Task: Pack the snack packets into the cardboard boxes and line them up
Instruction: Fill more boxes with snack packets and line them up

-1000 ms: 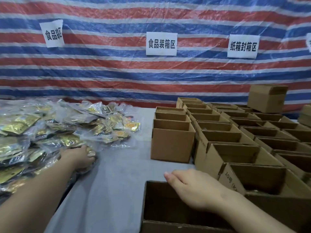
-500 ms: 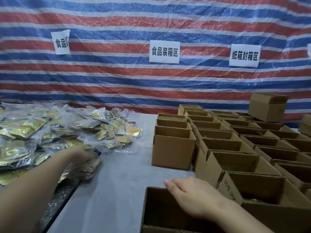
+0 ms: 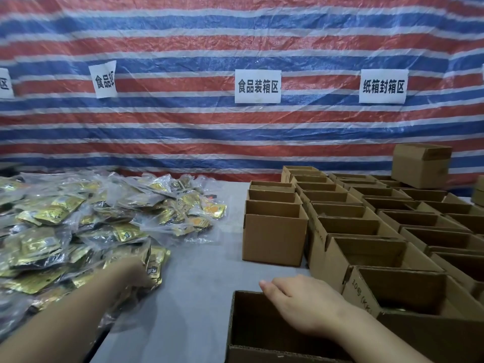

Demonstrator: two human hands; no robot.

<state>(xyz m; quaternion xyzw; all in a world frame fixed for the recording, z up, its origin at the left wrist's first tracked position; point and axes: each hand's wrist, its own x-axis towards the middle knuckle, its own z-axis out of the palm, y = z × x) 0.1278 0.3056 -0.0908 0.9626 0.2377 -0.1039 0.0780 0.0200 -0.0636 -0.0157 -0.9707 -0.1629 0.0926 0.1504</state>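
Moved: left hand [image 3: 136,271] deeper into packets [image 3: 78,221], grip hidden | right hand [image 3: 301,302] relaxed on box [image 3: 251,326] rim | box lies right of packets.

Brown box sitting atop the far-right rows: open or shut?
Shut. The brown cardboard box shows a flat closed top; the open boxes below show hollow insides.

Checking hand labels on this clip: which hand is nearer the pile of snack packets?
Left. The left hand is at the near edge of the pile of snack packets, gripping packets; the right hand rests on the nearest box, apart from it.
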